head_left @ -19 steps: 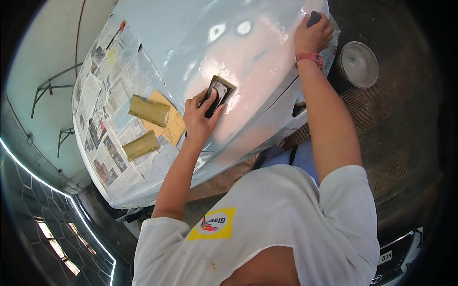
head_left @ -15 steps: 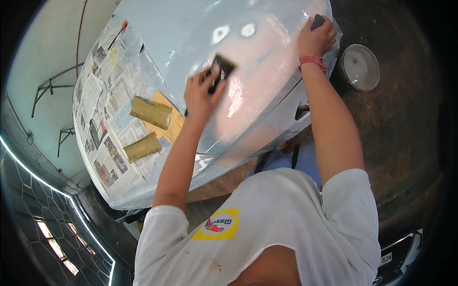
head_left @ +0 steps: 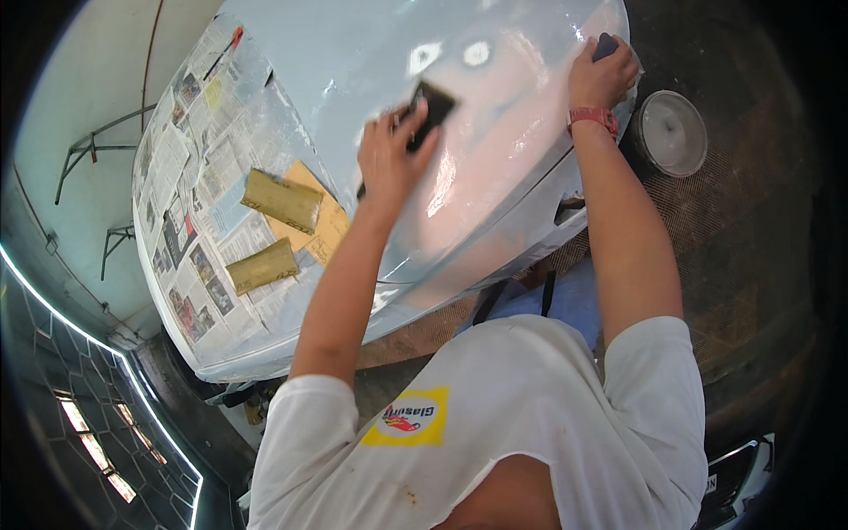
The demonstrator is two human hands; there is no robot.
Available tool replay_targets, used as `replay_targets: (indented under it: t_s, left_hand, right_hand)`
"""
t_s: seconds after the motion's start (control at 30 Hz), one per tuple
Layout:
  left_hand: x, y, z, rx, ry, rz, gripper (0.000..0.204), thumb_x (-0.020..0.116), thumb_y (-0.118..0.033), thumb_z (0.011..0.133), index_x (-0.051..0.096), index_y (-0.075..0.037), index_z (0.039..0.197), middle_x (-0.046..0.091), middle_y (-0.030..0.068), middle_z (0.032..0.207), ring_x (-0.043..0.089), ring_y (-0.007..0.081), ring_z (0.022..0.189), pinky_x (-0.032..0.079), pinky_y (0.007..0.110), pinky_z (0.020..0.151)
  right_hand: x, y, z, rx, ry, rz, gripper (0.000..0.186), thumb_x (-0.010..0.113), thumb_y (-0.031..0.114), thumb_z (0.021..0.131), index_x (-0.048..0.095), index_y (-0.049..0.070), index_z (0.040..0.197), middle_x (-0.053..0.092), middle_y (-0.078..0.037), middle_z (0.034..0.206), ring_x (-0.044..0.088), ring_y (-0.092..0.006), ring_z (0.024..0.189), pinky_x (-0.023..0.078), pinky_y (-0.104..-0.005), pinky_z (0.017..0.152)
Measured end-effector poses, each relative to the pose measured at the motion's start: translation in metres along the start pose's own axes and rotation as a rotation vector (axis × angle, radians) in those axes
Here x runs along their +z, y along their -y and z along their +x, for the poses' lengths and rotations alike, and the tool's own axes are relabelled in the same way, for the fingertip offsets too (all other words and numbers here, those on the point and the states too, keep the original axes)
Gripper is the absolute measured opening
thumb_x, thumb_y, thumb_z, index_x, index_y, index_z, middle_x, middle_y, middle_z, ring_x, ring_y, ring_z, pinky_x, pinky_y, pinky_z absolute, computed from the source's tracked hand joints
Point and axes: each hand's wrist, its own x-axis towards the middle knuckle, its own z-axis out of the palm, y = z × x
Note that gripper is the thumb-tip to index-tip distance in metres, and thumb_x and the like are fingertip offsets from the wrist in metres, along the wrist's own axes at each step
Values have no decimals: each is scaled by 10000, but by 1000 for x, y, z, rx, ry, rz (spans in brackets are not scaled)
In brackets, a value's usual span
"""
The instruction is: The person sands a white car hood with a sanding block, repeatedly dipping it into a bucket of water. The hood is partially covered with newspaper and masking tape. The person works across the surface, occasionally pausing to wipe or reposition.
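Observation:
A dark sanding block (head_left: 431, 110), blurred at its edge, lies flat on the wet car panel (head_left: 362, 62). My left hand (head_left: 393, 159) is closed round it, thumb on the near side and fingers partly hidden. The panel is pale grey-blue with a pinkish patch to the right of this block. At the panel's far right edge, my right hand (head_left: 604, 78) grips a small dark blue block (head_left: 605, 47), which shows between thumb and fingers. A red watch (head_left: 594, 116) is on my right wrist.
Newspaper (head_left: 190, 203) covers the glass on the left. Two curved pieces of sandpaper (head_left: 281, 200) rest there beside a tan sheet (head_left: 329, 231); a thin red-and-black tool (head_left: 225, 51) lies farther up. A bucket of cloudy liquid (head_left: 673, 132) stands right of the panel.
The whole view has shifted slightly. My left hand and the sanding block have slid a little farther up the panel. My right hand keeps its place at the edge.

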Motion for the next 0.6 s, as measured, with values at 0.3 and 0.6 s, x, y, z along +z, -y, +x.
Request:
replay_targets:
  t_s: [0.3,0.6]
  left_hand:
    - [-44,-22,-69,-50,109,-40,528,950,-271,847,822,-213,1356,753,88,1323,693,304,1081,597,429,954]
    - [40,-16,73,40,-57,-46,526,904,-303,890,785,-207,1393,739,80,1306,684,321,1039,594,443,901]
  right_hand:
    - [0,2,-1,10,-12,-65,473,762,373,1004,613,160,1399,614,-193,1400,596,-455,1316,507,-618,1044]
    - [-12,18,-4,56,13,-42,404,750,292,1028,629,155,1388,607,-152,1375,591,-412,1317,477,-589,1093]
